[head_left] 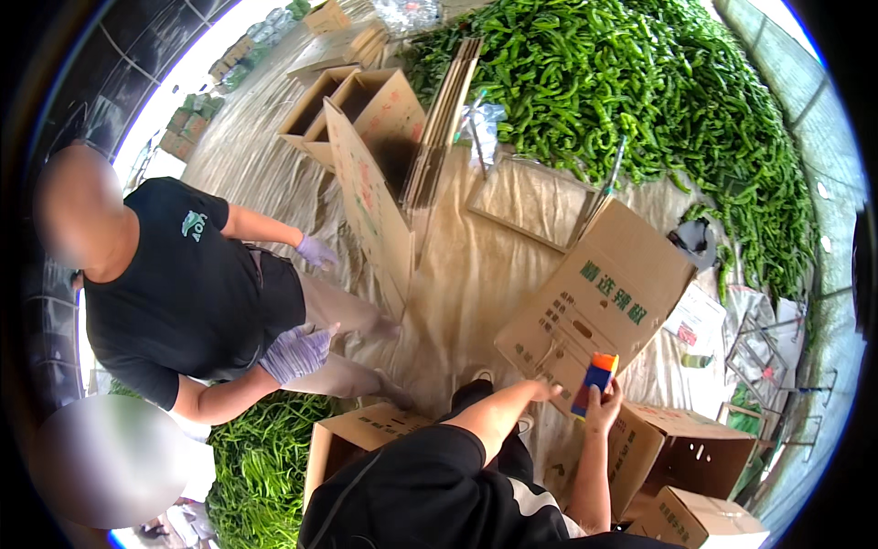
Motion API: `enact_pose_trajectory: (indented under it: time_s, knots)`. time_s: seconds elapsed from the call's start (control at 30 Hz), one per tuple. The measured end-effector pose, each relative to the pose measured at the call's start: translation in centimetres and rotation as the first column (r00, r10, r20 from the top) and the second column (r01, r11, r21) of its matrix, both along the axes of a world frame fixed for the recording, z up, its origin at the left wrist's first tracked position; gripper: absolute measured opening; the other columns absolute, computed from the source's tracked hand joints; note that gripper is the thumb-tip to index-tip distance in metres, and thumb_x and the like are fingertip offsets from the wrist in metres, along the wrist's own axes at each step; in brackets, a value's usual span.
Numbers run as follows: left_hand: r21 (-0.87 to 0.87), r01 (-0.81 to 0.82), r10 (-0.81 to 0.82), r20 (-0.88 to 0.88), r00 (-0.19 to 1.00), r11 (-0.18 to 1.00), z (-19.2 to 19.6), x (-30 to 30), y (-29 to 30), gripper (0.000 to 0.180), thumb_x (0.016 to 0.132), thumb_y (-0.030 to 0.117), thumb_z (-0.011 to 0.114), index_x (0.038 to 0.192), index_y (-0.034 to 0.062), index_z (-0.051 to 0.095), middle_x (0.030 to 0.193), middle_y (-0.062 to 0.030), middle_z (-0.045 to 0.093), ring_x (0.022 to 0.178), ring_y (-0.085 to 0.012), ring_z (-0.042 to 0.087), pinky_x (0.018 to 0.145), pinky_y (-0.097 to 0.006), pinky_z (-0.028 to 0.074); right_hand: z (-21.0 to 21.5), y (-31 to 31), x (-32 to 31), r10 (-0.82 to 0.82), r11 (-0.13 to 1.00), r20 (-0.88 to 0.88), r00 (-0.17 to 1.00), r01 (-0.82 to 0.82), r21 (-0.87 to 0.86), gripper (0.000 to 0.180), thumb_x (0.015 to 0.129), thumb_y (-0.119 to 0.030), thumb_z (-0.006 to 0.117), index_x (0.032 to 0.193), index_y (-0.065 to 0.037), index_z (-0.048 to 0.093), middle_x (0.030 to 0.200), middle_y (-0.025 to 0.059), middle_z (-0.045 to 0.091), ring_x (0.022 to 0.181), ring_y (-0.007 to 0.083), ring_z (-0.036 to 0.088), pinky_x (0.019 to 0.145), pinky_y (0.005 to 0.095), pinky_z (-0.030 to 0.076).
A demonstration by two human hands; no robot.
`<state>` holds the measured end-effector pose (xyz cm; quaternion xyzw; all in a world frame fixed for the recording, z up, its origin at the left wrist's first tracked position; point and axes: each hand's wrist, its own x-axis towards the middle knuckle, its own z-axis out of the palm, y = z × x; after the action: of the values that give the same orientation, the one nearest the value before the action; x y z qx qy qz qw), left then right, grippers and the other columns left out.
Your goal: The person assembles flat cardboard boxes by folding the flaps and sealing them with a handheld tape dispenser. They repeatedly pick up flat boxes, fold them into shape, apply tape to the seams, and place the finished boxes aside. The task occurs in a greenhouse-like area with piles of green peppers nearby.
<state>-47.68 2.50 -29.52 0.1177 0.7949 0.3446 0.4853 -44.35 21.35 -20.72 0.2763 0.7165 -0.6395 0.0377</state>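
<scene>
My right hand (604,409) is closed around a small blue and orange block-shaped object (595,386); its exact kind does not show. Just left of it, my left hand (546,391) reaches out with its fingers stretched and nothing visible in them. Right beyond both hands is a large brown cardboard carton (622,247), tilted, with green print and a slot-shaped hand hole. My left hand is by its near edge; whether it touches the cardboard I cannot tell.
A big heap of green peppers (631,82) lies at the back right, a smaller one (261,457) at lower left. Open cartons (695,421) stand near right. Flattened cartons (444,128) and a leaning cardboard sheet (366,201) are ahead. A co-worker in gloves (201,293) stands left.
</scene>
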Motion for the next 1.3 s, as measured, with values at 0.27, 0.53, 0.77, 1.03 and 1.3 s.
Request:
enact_pose_trajectory:
  time_s: [0.27, 0.53, 0.77, 1.03, 1.3]
  knots:
    - [0.478, -0.846, 0.286, 0.798, 0.531, 0.235, 18.8, 1.6, -6.6, 0.087, 0.079, 0.045, 0.073, 0.147, 0.0219, 0.023, 0.140, -0.0071, 0.042, 0.128, -0.0268, 0.044, 0.105, -0.054, 0.034, 11.8, -7.0, 0.1, 0.177, 0.981, -0.127, 0.976, -0.185, -0.054, 0.055, 0.081, -0.016, 0.067, 0.127, 0.003, 0.043, 0.106, 0.0180, 0.061, 0.095, 0.0258, 0.062, 0.083, 0.0368, 0.051]
    - [0.635, -0.712, 0.524, 0.514, 0.679, 0.299, 29.5, 0.0, -16.0, 0.076, 0.080, 0.012, 0.067, 0.145, 0.0100, 0.028, 0.115, -0.0053, 0.048, 0.107, -0.0202, 0.047, 0.092, -0.035, 0.040, 22.0, -18.4, -1.9, 0.509, 0.793, -0.318, 0.800, -0.579, -0.187, 0.044, 0.092, -0.013, 0.057, 0.132, -0.006, 0.041, 0.101, 0.0173, 0.064, 0.096, 0.0252, 0.064, 0.084, 0.0367, 0.050]
    - [0.455, -0.883, 0.017, 0.888, 0.460, 0.114, 32.1, -5.4, -16.8, 0.044, 0.096, 0.021, 0.045, 0.138, 0.0082, 0.045, 0.099, 0.0028, 0.056, 0.093, -0.0114, 0.051, 0.089, -0.028, 0.038, 19.1, -14.2, 0.1, 0.563, 0.824, -0.298, 0.771, -0.550, 0.135, 0.047, 0.084, -0.013, 0.067, 0.126, -0.002, 0.051, 0.113, 0.0178, 0.063, 0.100, 0.0280, 0.064, 0.085, 0.0382, 0.053]
    - [-0.096, -0.992, 0.044, 0.994, -0.100, -0.082, 32.2, -2.9, -13.3, 0.060, 0.087, 0.051, 0.058, 0.138, 0.0213, 0.047, 0.107, 0.0013, 0.056, 0.102, -0.0161, 0.048, 0.090, -0.030, 0.039, 14.4, 5.0, 5.9, 0.538, 0.795, 0.155, 0.828, -0.560, 0.234, 0.038, 0.084, -0.028, 0.064, 0.111, 0.000, 0.063, 0.094, 0.0169, 0.069, 0.092, 0.0290, 0.067, 0.084, 0.0361, 0.051]
    - [-0.192, -0.908, -0.140, 0.979, -0.150, -0.371, 35.8, -1.6, -11.6, 0.051, 0.071, 0.007, 0.063, 0.121, 0.0030, 0.056, 0.109, -0.0107, 0.057, 0.109, -0.0243, 0.052, 0.099, -0.037, 0.043, 13.2, 16.8, 5.4, 0.529, 0.750, 0.263, 0.807, -0.589, 0.301, 0.035, 0.082, -0.028, 0.064, 0.106, -0.002, 0.064, 0.093, 0.0167, 0.069, 0.090, 0.0308, 0.066, 0.083, 0.0389, 0.051]
